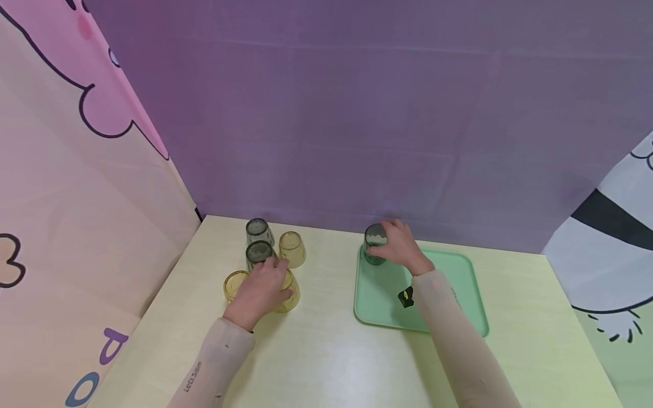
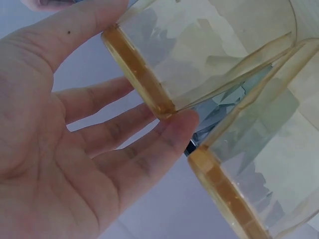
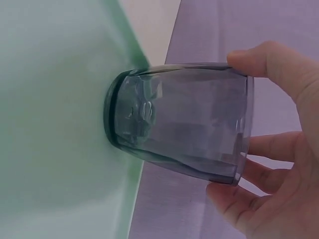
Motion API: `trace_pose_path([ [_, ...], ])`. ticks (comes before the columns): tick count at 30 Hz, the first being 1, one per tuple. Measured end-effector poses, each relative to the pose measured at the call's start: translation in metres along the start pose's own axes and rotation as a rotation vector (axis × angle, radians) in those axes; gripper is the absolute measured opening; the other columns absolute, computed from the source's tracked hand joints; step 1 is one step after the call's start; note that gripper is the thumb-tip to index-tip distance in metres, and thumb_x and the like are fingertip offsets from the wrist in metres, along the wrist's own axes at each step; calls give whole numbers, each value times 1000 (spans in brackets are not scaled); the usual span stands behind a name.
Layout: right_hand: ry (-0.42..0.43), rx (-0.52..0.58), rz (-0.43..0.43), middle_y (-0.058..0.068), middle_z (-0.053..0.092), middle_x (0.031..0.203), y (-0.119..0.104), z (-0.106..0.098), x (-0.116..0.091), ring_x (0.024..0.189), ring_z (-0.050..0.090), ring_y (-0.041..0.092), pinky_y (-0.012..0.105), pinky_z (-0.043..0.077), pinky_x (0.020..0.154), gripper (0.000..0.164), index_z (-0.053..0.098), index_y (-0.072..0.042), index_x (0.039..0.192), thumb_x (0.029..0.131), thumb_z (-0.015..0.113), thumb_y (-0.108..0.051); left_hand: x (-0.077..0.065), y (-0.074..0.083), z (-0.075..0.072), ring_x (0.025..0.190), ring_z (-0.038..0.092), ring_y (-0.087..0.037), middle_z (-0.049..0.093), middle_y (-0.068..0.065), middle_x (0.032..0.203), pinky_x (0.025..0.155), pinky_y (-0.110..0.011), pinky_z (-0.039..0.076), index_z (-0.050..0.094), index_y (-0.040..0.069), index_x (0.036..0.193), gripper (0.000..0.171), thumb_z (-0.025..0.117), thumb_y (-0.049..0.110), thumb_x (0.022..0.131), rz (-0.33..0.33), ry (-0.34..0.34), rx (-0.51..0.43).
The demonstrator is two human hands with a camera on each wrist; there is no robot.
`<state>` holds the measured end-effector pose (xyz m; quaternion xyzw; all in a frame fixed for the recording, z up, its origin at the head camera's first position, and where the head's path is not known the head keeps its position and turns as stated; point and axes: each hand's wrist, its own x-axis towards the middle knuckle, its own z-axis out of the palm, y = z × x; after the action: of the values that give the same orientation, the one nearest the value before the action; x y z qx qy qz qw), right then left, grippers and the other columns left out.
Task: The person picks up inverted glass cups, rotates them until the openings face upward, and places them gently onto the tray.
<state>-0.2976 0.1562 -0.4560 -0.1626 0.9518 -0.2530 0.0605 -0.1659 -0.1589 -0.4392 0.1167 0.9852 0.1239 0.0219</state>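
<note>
My left hand (image 1: 262, 292) reaches over the cluster of glasses at the left, thumb and fingers around the base of an upside-down yellow glass (image 1: 289, 294). In the left wrist view that yellow glass (image 2: 199, 55) has a thick amber base facing the palm, and a second yellow glass (image 2: 264, 164) is beside it. My right hand (image 1: 400, 246) grips a dark grey glass (image 1: 374, 249) near its rim, thumb on one side and fingers on the other. This grey glass (image 3: 184, 119) is upright, its base at the surface of the green tray (image 1: 380, 314), in the back left corner.
Close by the left hand are two grey glasses (image 1: 258, 231), one behind the other, plus a yellow glass (image 1: 292, 252) behind and another yellow glass (image 1: 233, 283) at the left. A black patch (image 1: 406, 296) marks the tray. A purple curtain (image 1: 357, 141) closes off the table's back edge.
</note>
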Motion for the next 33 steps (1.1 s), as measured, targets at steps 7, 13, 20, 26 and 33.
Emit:
trace_pose_path([
  [7, -17, -7, 9, 31, 35, 148, 0, -1, 1, 136, 28, 50, 62, 32, 107, 84, 38, 9, 148, 87, 75, -35, 1, 1, 2, 111, 56, -48, 54, -27, 127, 81, -58, 54, 53, -4, 135, 67, 82, 27, 83, -12, -6, 10],
  [13, -34, -9, 13, 30, 33, 149, 0, -1, 0, 136, 27, 51, 63, 33, 107, 85, 36, 8, 150, 89, 75, -36, 1, 2, 2, 110, 57, -47, 55, -26, 128, 85, -56, 53, 53, -5, 136, 68, 82, 27, 84, -16, -25, 31],
  [20, -39, 59, 28, 31, 25, 154, 0, -3, -6, 139, 21, 54, 65, 32, 107, 91, 28, 6, 154, 89, 77, -37, 1, 1, 2, 109, 58, -46, 56, -24, 125, 87, -54, 53, 55, -5, 135, 67, 83, 27, 83, -16, -31, 43],
  [26, 3, 129, 21, 28, 26, 154, 0, -7, -16, 141, 23, 50, 63, 32, 108, 93, 28, 3, 154, 88, 77, -39, 0, 0, 3, 108, 58, -46, 57, -24, 123, 85, -55, 53, 56, -4, 134, 66, 83, 28, 83, -10, -26, 41],
  [33, 84, 218, -5, 25, 31, 153, 5, -13, -31, 140, 30, 43, 62, 34, 107, 83, 33, 0, 153, 90, 75, -33, -1, 0, 0, 108, 58, -46, 57, -25, 125, 87, -54, 53, 55, -5, 136, 68, 83, 30, 84, 24, 7, 21],
])
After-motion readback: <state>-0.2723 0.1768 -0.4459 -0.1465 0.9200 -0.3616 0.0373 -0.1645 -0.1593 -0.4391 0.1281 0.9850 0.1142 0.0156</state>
